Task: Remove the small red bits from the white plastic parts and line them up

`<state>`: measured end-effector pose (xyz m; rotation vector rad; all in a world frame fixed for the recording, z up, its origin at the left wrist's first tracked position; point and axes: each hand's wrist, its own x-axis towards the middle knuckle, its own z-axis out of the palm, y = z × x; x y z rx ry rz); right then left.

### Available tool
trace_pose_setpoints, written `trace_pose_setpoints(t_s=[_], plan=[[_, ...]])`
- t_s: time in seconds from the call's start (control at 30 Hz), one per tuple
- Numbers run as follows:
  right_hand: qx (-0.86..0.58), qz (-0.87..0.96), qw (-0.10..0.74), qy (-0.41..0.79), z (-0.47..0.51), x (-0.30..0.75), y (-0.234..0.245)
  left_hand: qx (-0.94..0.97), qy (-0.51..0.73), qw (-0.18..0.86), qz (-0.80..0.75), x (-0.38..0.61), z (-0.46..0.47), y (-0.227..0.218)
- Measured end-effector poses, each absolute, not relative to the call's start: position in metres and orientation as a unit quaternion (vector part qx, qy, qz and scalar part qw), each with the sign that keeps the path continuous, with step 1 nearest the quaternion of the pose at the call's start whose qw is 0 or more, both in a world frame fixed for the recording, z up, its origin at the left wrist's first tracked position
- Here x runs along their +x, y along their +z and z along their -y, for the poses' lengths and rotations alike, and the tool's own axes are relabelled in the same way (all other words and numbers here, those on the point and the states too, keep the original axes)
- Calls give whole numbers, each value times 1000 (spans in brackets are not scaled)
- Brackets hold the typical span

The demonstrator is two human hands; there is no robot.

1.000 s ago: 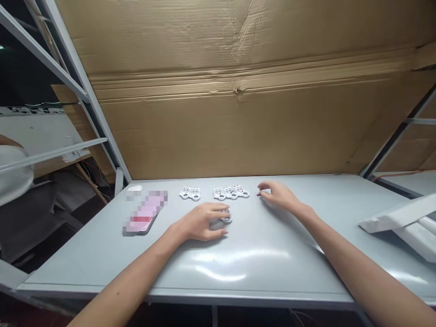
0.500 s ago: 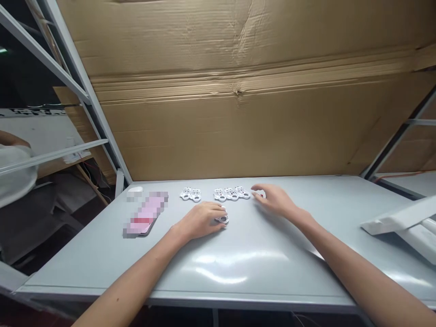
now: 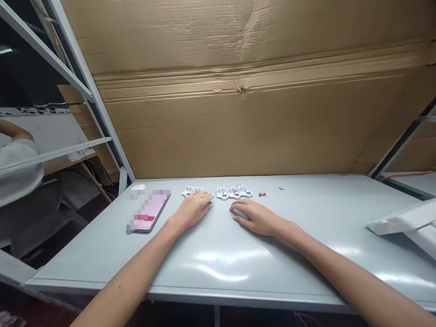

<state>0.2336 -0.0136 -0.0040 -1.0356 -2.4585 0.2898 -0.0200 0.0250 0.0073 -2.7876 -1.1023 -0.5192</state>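
My left hand (image 3: pixel 195 206) is closed over a flat white piece with a round hole (image 3: pixel 211 201); only its right edge shows past the fingers. Just behind that hand lie two similar white pieces (image 3: pixel 187 191), partly covered by it. Three more white holed pieces (image 3: pixel 234 193) sit side by side in the middle, dark marks on their upper parts. In front of this group my right hand (image 3: pixel 255 217) rests low over the table, fingers curved and thumb apart, with nothing visible in it. A small red and black bit (image 3: pixel 262 195) lies to the right of the row.
A phone with a pink screen (image 3: pixel 151 212) and a white rounded object (image 3: pixel 138 187) are on the left of the grey table (image 3: pixel 306 272). A tiny dark strip (image 3: pixel 281 188) lies at the back right. White packaging (image 3: pixel 405 220) stands far right. Cardboard (image 3: pixel 238 136) walls the back.
My left hand has moved back and left with its white piece, up to the pair. The right hand has come left and nearer, uncovering the red and black bit and the dark strip.
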Motion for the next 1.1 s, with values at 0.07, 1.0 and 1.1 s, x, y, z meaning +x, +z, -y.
trace_pose_setpoints(t_s=[0.07, 1.0, 1.1], plan=[[-376, 892, 224, 110, 14, 234, -3, -908, -162, 62, 380, -18, -23, 8], [-369, 898, 215, 106, 16, 237, -4, -916, -78, -2, 394, -10, -14, 7], [-371, 899, 208, 100, 15, 236, -4, -923, -72, -23, 378, -6, -15, 2]])
